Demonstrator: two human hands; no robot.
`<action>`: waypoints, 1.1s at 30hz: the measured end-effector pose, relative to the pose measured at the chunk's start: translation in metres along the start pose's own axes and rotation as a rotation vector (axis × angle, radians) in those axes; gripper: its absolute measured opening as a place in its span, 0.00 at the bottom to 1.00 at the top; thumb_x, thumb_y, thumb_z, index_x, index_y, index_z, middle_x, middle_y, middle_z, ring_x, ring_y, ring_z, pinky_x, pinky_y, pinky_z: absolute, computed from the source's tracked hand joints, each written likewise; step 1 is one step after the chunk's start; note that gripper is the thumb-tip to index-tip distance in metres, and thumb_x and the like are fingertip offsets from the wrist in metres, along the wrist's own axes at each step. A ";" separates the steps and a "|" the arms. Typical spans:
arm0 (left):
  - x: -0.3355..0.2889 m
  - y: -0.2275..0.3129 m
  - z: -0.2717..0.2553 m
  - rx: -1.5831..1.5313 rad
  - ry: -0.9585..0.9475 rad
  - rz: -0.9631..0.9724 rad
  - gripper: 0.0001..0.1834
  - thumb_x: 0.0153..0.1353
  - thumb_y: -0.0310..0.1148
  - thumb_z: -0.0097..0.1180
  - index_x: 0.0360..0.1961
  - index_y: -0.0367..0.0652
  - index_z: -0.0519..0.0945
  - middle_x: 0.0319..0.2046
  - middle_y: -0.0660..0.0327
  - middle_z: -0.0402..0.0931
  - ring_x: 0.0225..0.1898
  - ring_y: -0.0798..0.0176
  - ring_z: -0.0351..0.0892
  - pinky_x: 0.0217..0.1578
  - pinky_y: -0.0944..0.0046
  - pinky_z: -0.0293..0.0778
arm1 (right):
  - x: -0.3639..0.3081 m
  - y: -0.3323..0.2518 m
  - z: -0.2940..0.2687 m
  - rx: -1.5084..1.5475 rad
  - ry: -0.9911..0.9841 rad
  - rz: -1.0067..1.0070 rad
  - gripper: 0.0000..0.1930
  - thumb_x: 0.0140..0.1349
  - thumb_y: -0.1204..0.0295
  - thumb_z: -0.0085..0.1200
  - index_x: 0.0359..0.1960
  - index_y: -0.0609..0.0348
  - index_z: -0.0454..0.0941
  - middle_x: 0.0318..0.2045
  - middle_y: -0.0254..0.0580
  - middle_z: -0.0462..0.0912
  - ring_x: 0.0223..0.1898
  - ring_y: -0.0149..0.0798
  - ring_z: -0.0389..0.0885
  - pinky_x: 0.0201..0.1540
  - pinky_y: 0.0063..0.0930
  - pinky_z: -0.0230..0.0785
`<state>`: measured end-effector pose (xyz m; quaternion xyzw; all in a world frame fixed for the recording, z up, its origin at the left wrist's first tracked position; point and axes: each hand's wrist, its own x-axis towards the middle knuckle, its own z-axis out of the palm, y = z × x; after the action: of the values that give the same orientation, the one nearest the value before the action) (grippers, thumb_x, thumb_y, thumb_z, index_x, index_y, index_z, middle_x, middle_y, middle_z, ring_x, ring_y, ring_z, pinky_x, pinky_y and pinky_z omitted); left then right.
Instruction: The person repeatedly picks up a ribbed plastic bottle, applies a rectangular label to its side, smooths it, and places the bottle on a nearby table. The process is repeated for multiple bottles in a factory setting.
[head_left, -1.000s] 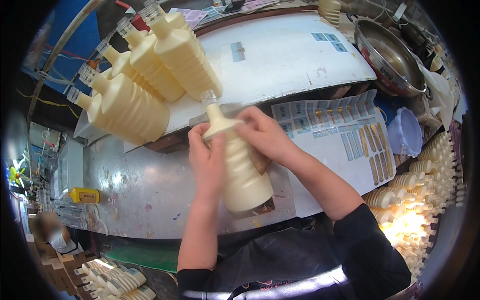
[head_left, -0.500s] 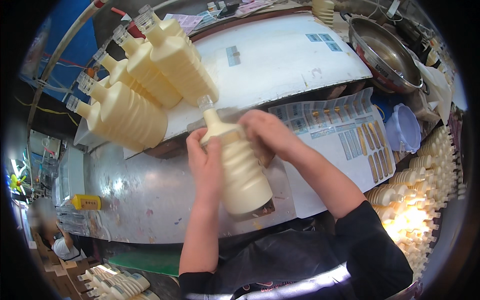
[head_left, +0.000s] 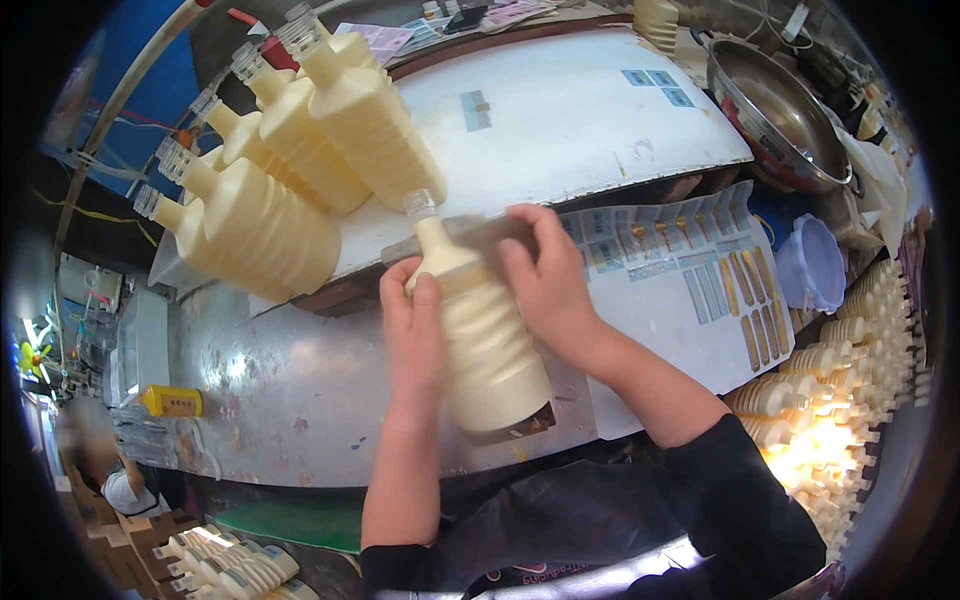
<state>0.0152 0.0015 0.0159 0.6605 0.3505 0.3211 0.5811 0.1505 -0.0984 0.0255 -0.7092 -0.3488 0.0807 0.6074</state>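
Note:
A cream plastic bottle (head_left: 492,355) with a ribbed body and a clear threaded neck leans away from me over the metal worktop. My left hand (head_left: 411,325) grips its left side, thumb across the front near the shoulder. A tan band (head_left: 466,278) runs over the bottle's shoulder. Just right of the bottle, my right hand (head_left: 553,285) has its thumb and fingers apart, with nothing visible between them. To its right lies a sheet of stickers (head_left: 655,240), with gold strips (head_left: 757,290) and pale blue strips (head_left: 703,293) on white backing.
Several similar bottles (head_left: 345,120) stand at the back left on a raised white board (head_left: 560,110). A yellow bottle (head_left: 172,401) sits on the metal worktop (head_left: 290,400). A lilac bucket (head_left: 810,265), a metal pan (head_left: 775,110) and heaped bottles (head_left: 800,400) are at right. Another person (head_left: 125,485) is far left.
My right hand has come off the bottle's shoulder and moved right, its fingers spreading. My left hand keeps its grip on the bottle. The whole view has shifted slightly.

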 end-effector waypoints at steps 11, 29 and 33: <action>-0.009 -0.022 -0.012 -0.580 -0.122 -0.233 0.33 0.81 0.56 0.28 0.66 0.40 0.70 0.59 0.55 0.78 0.59 0.60 0.78 0.62 0.57 0.73 | 0.020 0.026 -0.017 0.172 0.009 0.081 0.10 0.71 0.73 0.56 0.50 0.61 0.82 0.41 0.35 0.84 0.39 0.23 0.79 0.45 0.20 0.74; -0.004 -0.020 -0.011 -0.329 -0.112 -0.043 0.21 0.82 0.45 0.38 0.62 0.40 0.71 0.50 0.58 0.77 0.49 0.69 0.78 0.52 0.64 0.76 | 0.010 -0.033 -0.002 -0.183 -0.371 0.335 0.27 0.59 0.50 0.64 0.50 0.60 0.80 0.33 0.53 0.86 0.38 0.48 0.87 0.44 0.38 0.76; -0.002 -0.021 -0.012 -0.359 -0.123 -0.058 0.21 0.83 0.44 0.37 0.61 0.40 0.71 0.50 0.58 0.78 0.49 0.68 0.78 0.53 0.64 0.77 | 0.009 -0.034 -0.002 -0.179 -0.362 0.338 0.27 0.59 0.50 0.64 0.49 0.60 0.80 0.31 0.51 0.85 0.35 0.48 0.86 0.42 0.38 0.76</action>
<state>0.0021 0.0083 -0.0036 0.5545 0.2701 0.3205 0.7189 0.1450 -0.0936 0.0595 -0.7824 -0.3340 0.2756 0.4477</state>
